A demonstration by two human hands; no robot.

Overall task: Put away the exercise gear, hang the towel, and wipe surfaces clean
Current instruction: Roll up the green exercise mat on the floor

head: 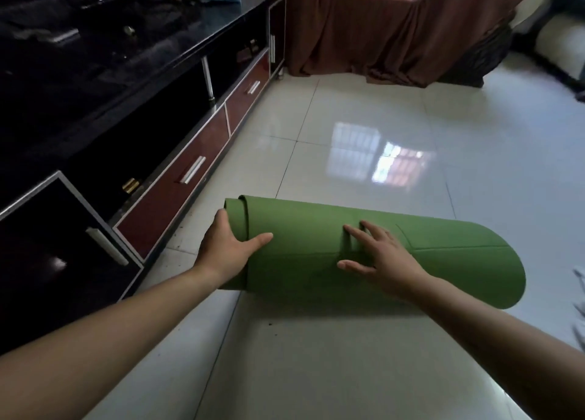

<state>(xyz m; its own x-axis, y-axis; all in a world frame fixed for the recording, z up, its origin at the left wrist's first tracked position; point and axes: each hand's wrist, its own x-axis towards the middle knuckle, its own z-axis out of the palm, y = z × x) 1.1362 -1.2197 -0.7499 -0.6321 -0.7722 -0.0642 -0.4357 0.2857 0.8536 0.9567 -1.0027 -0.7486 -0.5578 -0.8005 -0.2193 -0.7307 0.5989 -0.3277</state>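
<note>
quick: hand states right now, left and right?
Left hand: grips the left end of the rolled green mat.
Right hand: open, fingers spread flat on top of the mat.

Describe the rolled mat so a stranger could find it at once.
Find the long black cabinet. On the pale tiled floor beside its red drawers lies the mat. It is the only green thing, rolled into a tube.

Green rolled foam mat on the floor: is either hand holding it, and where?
The left hand clasps the green rolled foam mat at its left end, thumb over the top. The right hand only presses flat on the middle, fingers straight.
</note>
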